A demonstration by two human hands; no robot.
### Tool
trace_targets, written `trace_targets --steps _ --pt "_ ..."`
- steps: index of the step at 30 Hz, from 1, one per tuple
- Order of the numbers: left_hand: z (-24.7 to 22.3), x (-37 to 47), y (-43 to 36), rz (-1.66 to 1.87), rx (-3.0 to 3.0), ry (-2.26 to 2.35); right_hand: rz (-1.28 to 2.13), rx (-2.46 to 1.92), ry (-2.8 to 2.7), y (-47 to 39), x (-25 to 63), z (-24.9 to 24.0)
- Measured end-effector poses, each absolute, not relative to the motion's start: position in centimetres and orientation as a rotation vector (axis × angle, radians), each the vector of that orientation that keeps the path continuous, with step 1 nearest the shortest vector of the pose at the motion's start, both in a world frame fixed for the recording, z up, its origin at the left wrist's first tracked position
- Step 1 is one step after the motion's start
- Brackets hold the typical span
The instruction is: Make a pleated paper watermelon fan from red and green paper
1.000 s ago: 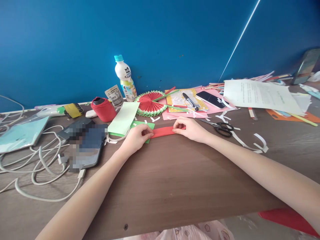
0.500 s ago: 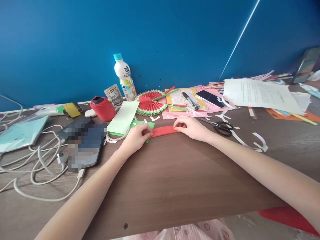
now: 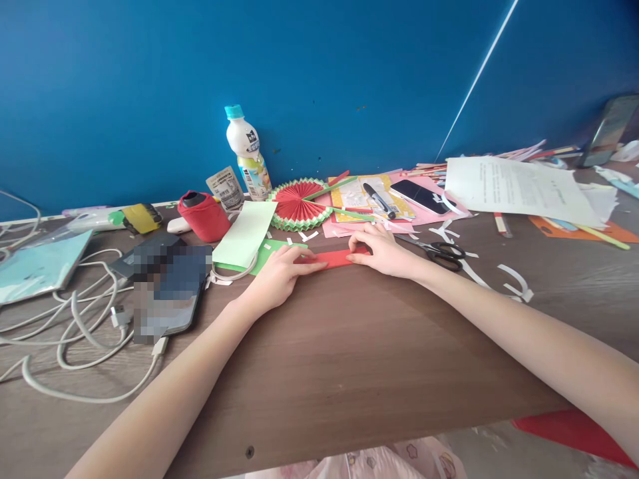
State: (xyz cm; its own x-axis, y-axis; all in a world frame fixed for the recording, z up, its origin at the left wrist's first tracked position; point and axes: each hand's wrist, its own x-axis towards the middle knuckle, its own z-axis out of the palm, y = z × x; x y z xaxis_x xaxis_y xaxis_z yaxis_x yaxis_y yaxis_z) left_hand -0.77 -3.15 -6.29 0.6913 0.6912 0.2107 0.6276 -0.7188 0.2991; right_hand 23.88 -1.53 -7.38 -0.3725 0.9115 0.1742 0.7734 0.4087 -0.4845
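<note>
A narrow folded strip of red paper lies across the brown table between my hands. My left hand rests on its left end, fingers stretched out along the paper and hiding that end. At the other end, my right hand pinches the strip between thumb and curled fingers. Green paper sheets lie just behind my left hand, a pale green one overlapping them. Beyond the strip is a round pleated paper fan, red in the middle with a green edge.
Black-handled scissors and white paper scraps lie right of my right hand. A phone and looped white cables are at left. A bottle stands by the blue wall; a marker and printed sheets lie further back.
My left hand has gone from pinching the strip's left end to lying stretched over it, a little further right. My right hand stays at the right end, its fingers more arched.
</note>
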Motion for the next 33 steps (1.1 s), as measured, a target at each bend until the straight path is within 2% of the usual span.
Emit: trace_targets --steps 9,20,28,33 --pt "-6.6 -0.9 -3.1 0.406 2.750 1.067 0.857 -1.275 -2.330 -0.7 26.3 -6.1" --pt "-6.7 -0.9 -3.0 0.438 2.670 1.089 0.781 -1.305 -2.357 -1.0 26.1 -6.1" --pt "-5.0 -2.3 -2.8 0.550 2.190 1.306 0.749 -1.279 -2.361 -1.1 26.0 -6.4" --pt "-4.7 -3.0 -2.6 0.508 2.132 1.275 0.773 -1.280 -2.336 -0.9 26.1 -6.5"
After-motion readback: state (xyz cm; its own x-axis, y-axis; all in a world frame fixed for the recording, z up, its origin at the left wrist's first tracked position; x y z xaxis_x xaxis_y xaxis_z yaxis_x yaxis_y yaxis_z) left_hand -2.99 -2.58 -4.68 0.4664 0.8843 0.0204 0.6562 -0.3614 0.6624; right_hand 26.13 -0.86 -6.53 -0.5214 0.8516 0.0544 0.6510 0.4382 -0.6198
